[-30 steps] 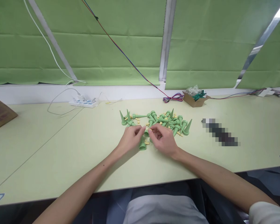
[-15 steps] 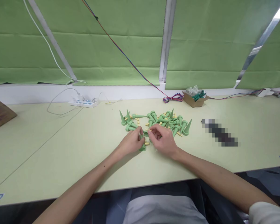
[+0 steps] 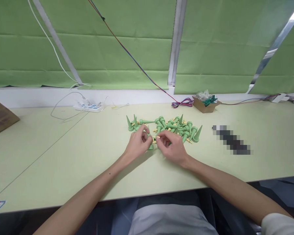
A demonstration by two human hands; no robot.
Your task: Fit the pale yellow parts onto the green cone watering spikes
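Note:
Several green cone-shaped pieces [image 3: 171, 126] and small yellow pieces lie in a loose pile on the pale table. My left hand [image 3: 138, 142] is closed round a green cone piece [image 3: 150, 147] at the pile's near left side; part of it is hidden by the fingers. Close on its right, my right hand [image 3: 171, 145] pinches a small yellow piece [image 3: 157, 137] between thumb and forefinger. The fingertips of both hands are nearly touching.
Behind the pile stands a small cardboard box [image 3: 204, 106] with plastic bags, beside a coiled cable [image 3: 182, 102]. A white power strip [image 3: 89, 107] lies at the back left. A pixelated dark object [image 3: 231, 140] is on the right, a brown object [image 3: 1, 117] far left.
My left hand has turned and risen slightly, and the green piece with it has moved up. My right hand has stayed nearly in place. The view has shifted a little.

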